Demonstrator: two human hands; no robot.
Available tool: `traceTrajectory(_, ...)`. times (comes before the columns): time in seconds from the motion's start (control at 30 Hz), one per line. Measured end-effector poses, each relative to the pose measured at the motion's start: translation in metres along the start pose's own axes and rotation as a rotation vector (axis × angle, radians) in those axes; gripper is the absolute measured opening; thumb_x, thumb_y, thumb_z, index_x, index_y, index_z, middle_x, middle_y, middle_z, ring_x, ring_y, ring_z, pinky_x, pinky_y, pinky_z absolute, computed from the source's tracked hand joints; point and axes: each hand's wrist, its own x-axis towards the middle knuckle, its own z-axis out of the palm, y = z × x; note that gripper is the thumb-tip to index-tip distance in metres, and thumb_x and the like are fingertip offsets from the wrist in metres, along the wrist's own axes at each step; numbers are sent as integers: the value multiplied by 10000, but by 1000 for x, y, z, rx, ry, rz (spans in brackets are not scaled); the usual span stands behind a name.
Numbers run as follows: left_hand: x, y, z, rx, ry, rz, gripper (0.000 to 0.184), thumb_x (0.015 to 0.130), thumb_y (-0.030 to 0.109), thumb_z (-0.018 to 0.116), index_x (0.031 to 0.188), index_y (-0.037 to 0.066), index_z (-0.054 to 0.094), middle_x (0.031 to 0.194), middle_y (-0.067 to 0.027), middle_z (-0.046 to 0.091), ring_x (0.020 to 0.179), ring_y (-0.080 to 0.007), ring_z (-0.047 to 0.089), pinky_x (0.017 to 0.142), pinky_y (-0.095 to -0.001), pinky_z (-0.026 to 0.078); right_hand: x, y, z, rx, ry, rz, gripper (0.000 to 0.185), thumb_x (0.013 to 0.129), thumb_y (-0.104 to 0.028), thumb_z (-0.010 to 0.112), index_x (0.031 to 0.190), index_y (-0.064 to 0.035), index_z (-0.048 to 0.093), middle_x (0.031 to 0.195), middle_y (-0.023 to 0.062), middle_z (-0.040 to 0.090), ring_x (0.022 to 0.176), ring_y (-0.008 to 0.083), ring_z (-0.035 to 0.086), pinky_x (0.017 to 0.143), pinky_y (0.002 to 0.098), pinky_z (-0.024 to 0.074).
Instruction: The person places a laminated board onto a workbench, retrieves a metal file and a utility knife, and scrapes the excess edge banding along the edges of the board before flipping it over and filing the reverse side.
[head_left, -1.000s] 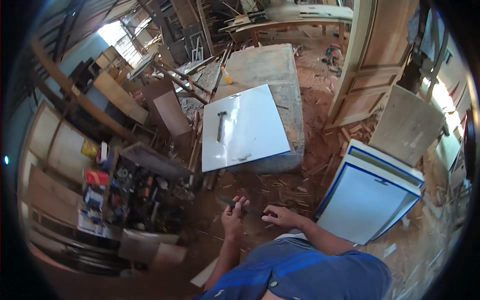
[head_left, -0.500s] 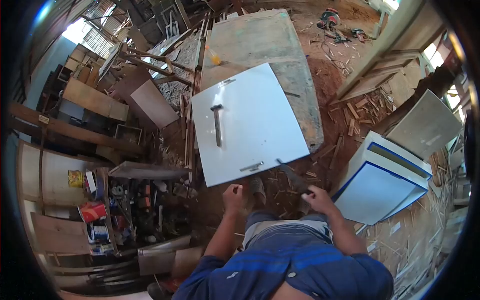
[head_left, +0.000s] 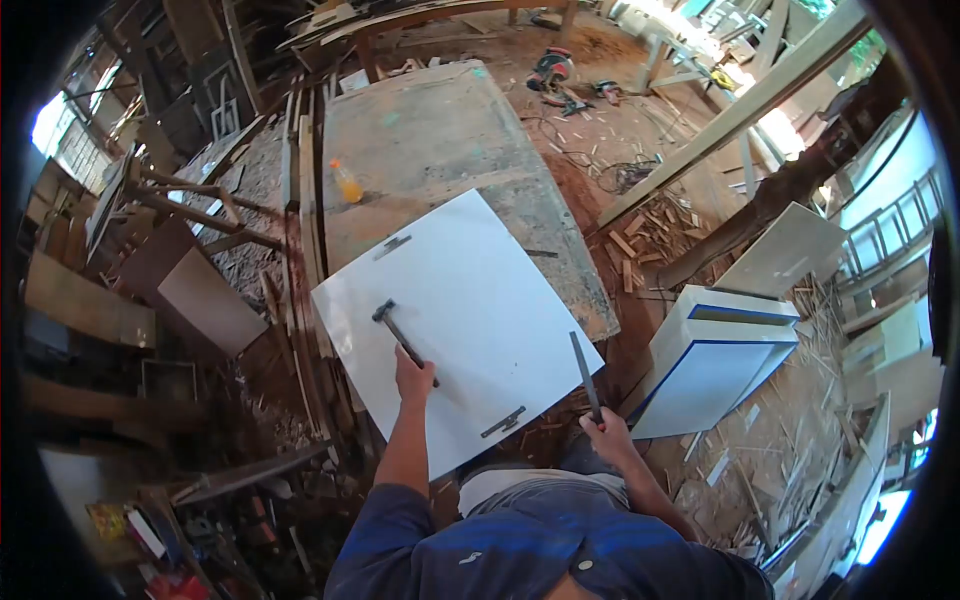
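Observation:
My left hand [head_left: 414, 376] is closed around the handle of a hammer [head_left: 403, 338], its head pointing away over a glossy white panel [head_left: 480, 290]. In my right hand [head_left: 608, 437] is a long, flat, dark metal tool [head_left: 585, 372], possibly a file, gripped at its lower end and standing out past the panel's near right edge. Small metal fittings that look like hinges lie near two opposite edges of the panel, one [head_left: 503, 421] near me and another [head_left: 393, 247] on the far side. Under the panel is a worn worktable [head_left: 420, 130].
An orange bottle [head_left: 346, 182] lies on the worktable beyond the panel. To the right stands a white cabinet piece with blue edging [head_left: 705, 385]. Wood scraps [head_left: 640, 240] cover the floor, and a red power tool [head_left: 552, 70] sits farther back.
My left hand has reached forward onto the panel and taken hold of the hammer, whose handle has swung. My right hand has tilted the flat tool more upright. The view has shifted.

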Motion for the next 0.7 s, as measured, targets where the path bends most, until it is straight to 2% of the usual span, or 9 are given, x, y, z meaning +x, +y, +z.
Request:
traceTrajectory(0.1,-43,79,-13,-212,-65,-2,963,883,181,773,1666,-28,251,1062,-199,734,857,-360,732,835,-489,603,26,-30,33,191,-50,64,308,1090,-327,724,1154,-37,642,724,13,633,582,119,624,537,316,488)
traceTrajectory(0.13,-53,72,3,-322,-41,102,959,893,142,777,1670,-13,237,940,-153,726,783,-287,723,755,-442,594,40,-33,46,256,-49,31,314,1099,-331,712,1182,-35,648,737,18,638,587,125,626,545,317,494)
traceTrajectory(0.23,-107,90,38,-640,-274,-2,834,963,29,731,1653,33,263,915,-90,672,776,-172,692,712,-352,586,73,-76,73,528,-62,85,401,1078,-386,731,1210,-12,670,862,64,711,703,137,689,592,318,524)
traceTrajectory(0.37,-176,165,39,-456,-462,189,759,972,67,765,1584,21,319,995,-140,704,862,-237,747,806,-401,602,132,-88,86,367,-75,58,489,1033,-408,794,1245,9,653,889,49,713,742,111,680,613,296,532)
traceTrajectory(0.47,-169,177,40,-308,-466,392,690,997,225,810,1524,17,416,1043,-156,735,902,-272,751,837,-396,601,168,-96,73,413,9,12,539,930,-368,896,1222,15,653,821,-17,620,664,85,546,597,277,481)
traceTrajectory(0.53,-162,183,32,-263,-418,310,564,999,286,814,1402,8,535,1000,-147,746,891,-266,745,833,-395,596,216,-83,57,210,144,-168,487,906,-301,898,1223,-24,653,814,-23,566,708,99,516,659,298,491)
traceTrajectory(0.57,-162,182,30,-243,-394,266,513,1000,317,816,1341,4,595,979,-143,752,886,-263,742,831,-394,593,251,-77,44,-37,223,-275,486,900,-271,886,1261,-55,643,814,30,610,754,198,622,713,391,542)
traceTrajectory(0.63,-172,157,35,-376,-339,-231,412,1003,356,816,1147,-8,687,873,-121,741,830,-243,731,764,-388,588,307,-93,14,-342,244,-248,511,910,-308,861,1300,-71,632,892,110,694,807,352,702,773,513,569)
traceTrajectory(0.7,-195,98,48,-57,-331,-281,406,1029,375,797,1048,-22,713,786,-83,714,763,-224,713,662,-378,568,375,-97,-5,-553,183,-278,513,959,-334,805,1357,-75,611,1072,181,735,993,440,716,870,573,566)
